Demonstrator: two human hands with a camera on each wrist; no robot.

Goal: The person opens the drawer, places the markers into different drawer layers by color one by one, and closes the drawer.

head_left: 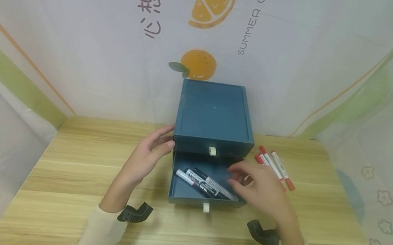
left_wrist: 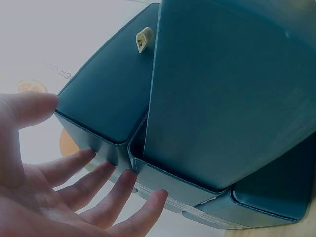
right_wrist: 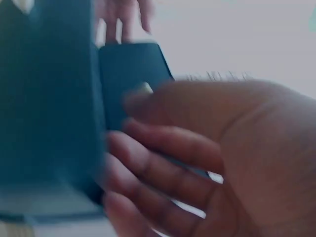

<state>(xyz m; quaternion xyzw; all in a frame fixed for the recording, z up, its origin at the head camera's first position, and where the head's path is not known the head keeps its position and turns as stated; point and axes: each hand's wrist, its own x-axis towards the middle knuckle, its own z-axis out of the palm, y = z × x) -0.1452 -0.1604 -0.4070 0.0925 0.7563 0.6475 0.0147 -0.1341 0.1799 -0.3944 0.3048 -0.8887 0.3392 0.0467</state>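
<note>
A dark blue drawer unit [head_left: 217, 110] stands at the back of the table, its lower drawer [head_left: 185, 201] pulled out. Inside that drawer lie several whiteboard markers [head_left: 204, 185] with white and black barrels. My left hand [head_left: 142, 161] is spread at the unit's left side, fingertips right at its wall; the left wrist view shows those fingers [left_wrist: 106, 182] apart beside the drawers. Over the drawer's right side is my right hand [head_left: 264, 186], its fingers loosely bent. In the right wrist view, the blurred right hand [right_wrist: 247, 143] shows nothing between thumb and fingers.
Several red-and-white markers [head_left: 277, 167] lie on the wooden table [head_left: 102, 147] to the right of the unit, partly behind my right hand. A white printed cloth [head_left: 114, 65] hangs behind the unit. The upper drawer is closed, with a pale pull tab [head_left: 212, 151].
</note>
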